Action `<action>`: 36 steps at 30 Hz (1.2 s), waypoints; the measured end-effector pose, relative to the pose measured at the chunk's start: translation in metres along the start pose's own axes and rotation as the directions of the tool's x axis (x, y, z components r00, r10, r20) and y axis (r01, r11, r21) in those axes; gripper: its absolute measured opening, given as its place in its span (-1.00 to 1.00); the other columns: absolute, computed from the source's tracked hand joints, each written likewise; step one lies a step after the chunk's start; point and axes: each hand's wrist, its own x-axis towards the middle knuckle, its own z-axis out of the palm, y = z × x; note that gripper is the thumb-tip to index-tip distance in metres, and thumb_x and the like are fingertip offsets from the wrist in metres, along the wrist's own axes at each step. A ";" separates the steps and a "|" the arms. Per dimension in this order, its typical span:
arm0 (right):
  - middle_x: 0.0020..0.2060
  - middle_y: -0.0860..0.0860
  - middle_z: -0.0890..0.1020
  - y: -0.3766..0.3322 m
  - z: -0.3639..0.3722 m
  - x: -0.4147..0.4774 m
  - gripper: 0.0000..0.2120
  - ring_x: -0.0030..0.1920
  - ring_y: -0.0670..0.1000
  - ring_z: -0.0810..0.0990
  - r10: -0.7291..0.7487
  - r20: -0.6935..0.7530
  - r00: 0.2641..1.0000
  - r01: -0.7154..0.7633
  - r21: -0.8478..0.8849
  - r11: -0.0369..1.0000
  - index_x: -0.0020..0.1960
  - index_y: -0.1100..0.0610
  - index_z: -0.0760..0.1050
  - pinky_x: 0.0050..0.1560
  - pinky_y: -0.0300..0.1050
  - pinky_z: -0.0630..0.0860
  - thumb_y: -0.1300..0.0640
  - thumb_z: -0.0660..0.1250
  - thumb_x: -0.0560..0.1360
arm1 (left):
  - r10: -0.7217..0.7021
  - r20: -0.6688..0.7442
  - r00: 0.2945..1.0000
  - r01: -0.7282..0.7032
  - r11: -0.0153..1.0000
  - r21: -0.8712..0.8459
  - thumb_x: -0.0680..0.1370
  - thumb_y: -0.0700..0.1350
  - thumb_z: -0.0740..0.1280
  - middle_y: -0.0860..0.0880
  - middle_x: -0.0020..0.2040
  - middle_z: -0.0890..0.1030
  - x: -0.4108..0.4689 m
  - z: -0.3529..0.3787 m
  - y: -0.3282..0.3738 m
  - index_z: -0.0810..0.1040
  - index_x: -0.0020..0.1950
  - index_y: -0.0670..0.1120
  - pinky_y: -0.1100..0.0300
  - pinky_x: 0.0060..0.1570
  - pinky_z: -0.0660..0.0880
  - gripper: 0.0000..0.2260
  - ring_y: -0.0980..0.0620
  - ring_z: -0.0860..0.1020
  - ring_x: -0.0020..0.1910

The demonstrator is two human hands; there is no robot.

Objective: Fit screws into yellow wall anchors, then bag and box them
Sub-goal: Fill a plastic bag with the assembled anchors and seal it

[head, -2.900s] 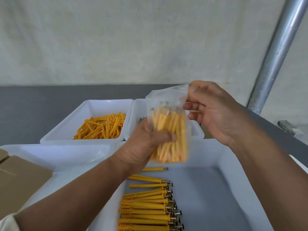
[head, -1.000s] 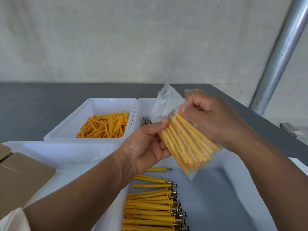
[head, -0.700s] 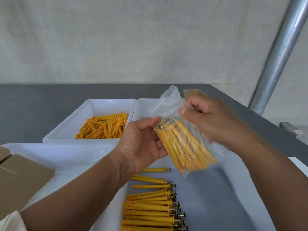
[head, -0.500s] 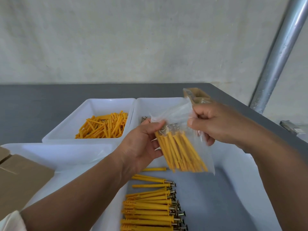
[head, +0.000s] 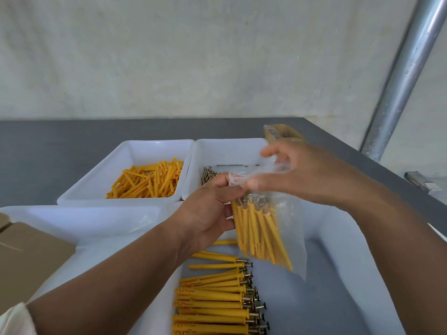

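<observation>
Here, screw-fitted anchors (head: 257, 229) in bag (head: 289, 217)

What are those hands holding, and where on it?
A clear bag of anchors: the left hand grips its upper left edge, the right hand pinches its top.

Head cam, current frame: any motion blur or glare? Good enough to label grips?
Head view: right hand and the top of the bag smeared by motion, its grip unreadable; left hand sharp, pinching the bag; anchors in the near tray crisp; light soft, no hard shadows, faint sheen on the bag; pole at right slants, possibly lens distortion.
</observation>
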 end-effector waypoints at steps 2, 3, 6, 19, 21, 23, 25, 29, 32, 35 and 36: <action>-0.16 -0.17 0.57 -0.002 0.001 -0.002 -0.50 -0.15 -0.15 0.55 -0.014 0.071 0.997 0.024 -0.138 0.990 -0.08 -0.17 0.55 -0.27 -0.19 0.41 -0.45 0.37 0.12 | 0.020 0.014 1.000 -0.020 1.000 0.024 0.51 -0.17 0.39 -0.12 -0.01 0.63 0.000 0.002 0.000 0.64 0.13 -0.10 0.04 -0.06 0.57 -0.79 -0.03 0.59 -0.13; -0.24 -0.13 0.57 -0.002 0.001 -0.002 -0.60 -0.24 -0.13 0.54 -0.028 0.079 0.996 0.040 -0.157 0.987 -0.16 -0.11 0.57 -0.33 -0.19 0.37 -0.37 0.40 0.20 | 0.029 0.025 0.999 -0.029 0.999 0.032 0.51 -0.16 0.38 -0.12 -0.02 0.64 0.000 0.003 0.000 0.67 0.07 -0.07 0.05 -0.05 0.58 -0.84 -0.03 0.60 -0.13; -0.41 -0.10 0.53 0.001 -0.005 -0.004 -0.81 -0.41 -0.18 0.45 -0.079 0.034 0.996 0.083 -0.128 0.988 -0.25 -0.09 0.57 -0.38 -0.21 0.30 -0.19 0.46 0.36 | 0.047 0.072 0.996 -0.052 0.996 0.070 0.46 -0.10 0.40 -0.05 -0.07 0.66 -0.003 0.004 0.003 0.71 -0.05 0.03 0.07 0.00 0.58 -0.88 0.02 0.61 -0.11; -0.37 -0.11 0.50 -0.004 0.003 -0.008 -0.78 -0.34 -0.13 0.47 -0.022 0.271 0.962 0.126 -0.375 0.918 -0.26 -0.07 0.48 -0.36 -0.19 0.31 -0.15 0.43 0.41 | -0.089 0.032 0.995 0.075 0.947 0.313 0.55 -0.16 0.39 -0.17 0.15 0.64 -0.007 0.005 -0.002 0.65 0.06 0.04 -0.03 0.12 0.59 -0.86 -0.04 0.66 0.02; -0.39 -0.10 0.48 -0.003 0.000 -0.007 -0.77 -0.35 -0.13 0.45 -0.040 0.242 0.970 0.136 -0.397 0.908 -0.30 -0.03 0.45 -0.37 -0.19 0.30 -0.03 0.40 0.48 | -0.092 0.031 0.995 0.078 0.947 0.310 0.55 -0.15 0.40 -0.14 0.13 0.65 -0.006 0.005 -0.002 0.64 0.09 0.06 -0.02 0.13 0.58 -0.84 -0.04 0.66 0.06; -0.39 -0.09 0.47 0.000 -0.004 -0.007 -0.75 -0.36 -0.13 0.43 -0.018 0.216 0.976 0.110 -0.420 0.901 -0.32 0.00 0.43 -0.37 -0.19 0.29 0.02 0.39 0.49 | -0.089 0.005 0.996 0.083 0.942 0.325 0.53 -0.11 0.42 -0.06 0.09 0.68 -0.004 0.004 -0.003 0.61 0.13 0.08 0.02 0.13 0.58 -0.80 0.00 0.66 0.07; -0.36 -0.08 0.46 0.003 -0.009 -0.008 -0.74 -0.36 -0.11 0.41 0.017 0.196 0.981 0.073 -0.445 0.893 -0.32 0.04 0.40 -0.37 -0.19 0.28 0.03 0.39 0.49 | -0.089 -0.035 0.995 0.095 0.935 0.341 0.51 -0.10 0.45 -0.01 0.06 0.69 -0.003 0.001 -0.002 0.59 0.17 0.09 0.07 0.10 0.59 -0.75 0.04 0.67 0.05; -0.22 -0.03 0.52 0.011 -0.015 -0.008 -0.85 -0.25 -0.05 0.46 0.098 0.171 0.980 0.009 -0.532 0.847 -0.24 0.07 0.47 -0.26 -0.10 0.39 0.06 0.37 0.47 | -0.093 -0.081 0.992 0.116 0.929 0.352 0.52 -0.12 0.44 -0.03 0.04 0.68 -0.002 -0.001 -0.002 0.58 0.15 0.04 0.07 0.10 0.60 -0.77 0.05 0.68 0.00; -0.29 -0.04 0.51 0.016 -0.019 -0.007 -0.84 -0.27 -0.02 0.47 0.161 0.132 0.978 -0.050 -0.605 0.795 -0.26 0.08 0.46 -0.32 -0.13 0.36 0.08 0.36 0.45 | -0.095 -0.084 0.992 0.119 0.925 0.360 0.52 -0.13 0.43 -0.03 0.04 0.68 -0.003 0.000 -0.002 0.58 0.15 0.02 0.07 0.11 0.60 -0.78 0.05 0.68 -0.01; -0.29 -0.03 0.48 0.021 -0.024 -0.007 -0.75 -0.25 -0.02 0.47 0.219 0.099 0.971 -0.104 -0.647 0.755 -0.31 0.06 0.35 -0.33 -0.13 0.37 0.08 0.37 0.46 | -0.103 -0.084 0.991 0.126 0.923 0.364 0.53 -0.14 0.43 -0.03 0.02 0.68 -0.003 0.000 -0.001 0.57 0.17 0.01 0.08 0.09 0.60 -0.77 0.04 0.69 -0.02; -0.27 -0.02 0.49 0.022 -0.025 -0.007 -0.75 -0.22 0.00 0.49 0.240 0.093 0.966 -0.125 -0.646 0.753 -0.31 0.05 0.33 -0.31 -0.10 0.43 0.09 0.36 0.46 | -0.105 -0.086 0.991 0.129 0.922 0.364 0.53 -0.14 0.43 -0.03 0.02 0.68 -0.003 -0.001 -0.001 0.57 0.17 0.00 0.08 0.08 0.61 -0.77 0.03 0.69 -0.02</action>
